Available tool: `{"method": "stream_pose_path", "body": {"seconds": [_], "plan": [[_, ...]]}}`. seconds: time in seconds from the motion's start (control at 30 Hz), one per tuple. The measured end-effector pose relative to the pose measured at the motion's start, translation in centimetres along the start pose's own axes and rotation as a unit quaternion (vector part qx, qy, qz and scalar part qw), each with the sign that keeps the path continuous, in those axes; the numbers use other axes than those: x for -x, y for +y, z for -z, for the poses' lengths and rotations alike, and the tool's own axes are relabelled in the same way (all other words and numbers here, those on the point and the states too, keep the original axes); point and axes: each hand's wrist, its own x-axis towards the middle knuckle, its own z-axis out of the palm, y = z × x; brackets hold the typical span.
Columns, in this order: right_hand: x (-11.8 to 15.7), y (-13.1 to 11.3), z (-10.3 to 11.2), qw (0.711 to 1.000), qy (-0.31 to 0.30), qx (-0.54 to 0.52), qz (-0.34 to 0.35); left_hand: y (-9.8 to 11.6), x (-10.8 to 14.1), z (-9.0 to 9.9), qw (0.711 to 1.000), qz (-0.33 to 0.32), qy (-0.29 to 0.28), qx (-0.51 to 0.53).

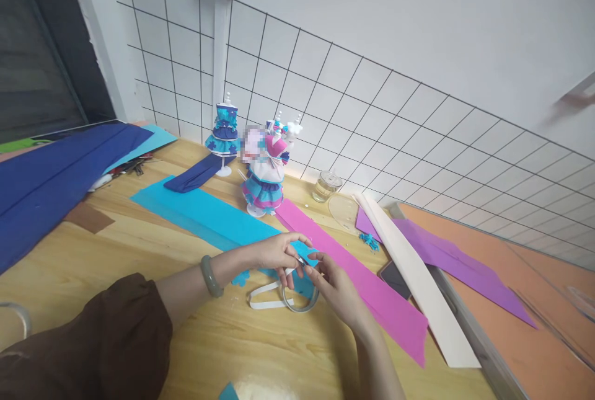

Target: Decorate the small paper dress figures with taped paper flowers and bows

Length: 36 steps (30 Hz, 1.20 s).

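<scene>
My left hand (281,255), with a green bangle on its wrist, has its thumb and fingers pinched on the end of a white strip (272,305) at the middle of the view. Close against it, my right hand (331,281) has its fingertips on a small dark item between the two hands, too small to make out. A pale ring-shaped roll (301,309) hangs or stands just below the fingers. Under the hands lies a light blue sheet (218,217), with a blue flower-shaped piece (240,278) beside my left wrist.
Small dress forms in blue (226,133) and pink-and-white (263,186) outfits stand behind. A pink strip (353,270), white strip (418,288), purple sheet (458,263) and phone (394,280) lie right. A glass jar (326,186) is near the wall, dark blue fabric (60,170) left.
</scene>
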Motion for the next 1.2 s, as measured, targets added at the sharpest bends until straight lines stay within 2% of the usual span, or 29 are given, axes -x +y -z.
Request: {"method": "stream_pose_path", "body": {"seconds": [0.3, 0.57, 0.7, 0.83, 0.97, 1.07, 1.2], "plan": [[-0.4, 0.9, -0.6, 0.999, 0.017, 0.030, -0.020, -0.1, 0.4, 0.0, 0.999, 0.015, 0.034, -0.006], [-0.7, 1.6, -0.7, 0.996, -0.004, 0.063, -0.057, -1.6, -0.3, 0.0, 0.997, 0.076, 0.016, -0.008], [-0.4, 1.6, -0.2, 0.995, -0.001, 0.068, -0.078, -2.1, -0.4, 0.1, 0.998, 0.068, 0.014, -0.011], [-0.2, 1.4, 0.7, 0.991, -0.002, 0.119, -0.064, -2.5, -0.4, 0.1, 0.998, 0.060, 0.017, -0.016], [-0.3, 2.2, 1.5, 0.983, 0.047, 0.158, -0.081, -1.8, -0.1, -0.2, 0.997, 0.066, 0.022, -0.034], [-0.4, 2.8, 1.6, 0.974, 0.047, 0.186, -0.117, -0.7, 0.3, -0.5, 0.996, 0.063, 0.033, -0.055], [-0.3, 2.7, 1.3, 0.973, 0.038, 0.193, -0.116, 0.8, 0.8, -0.5, 0.985, 0.059, 0.094, -0.134]]}}
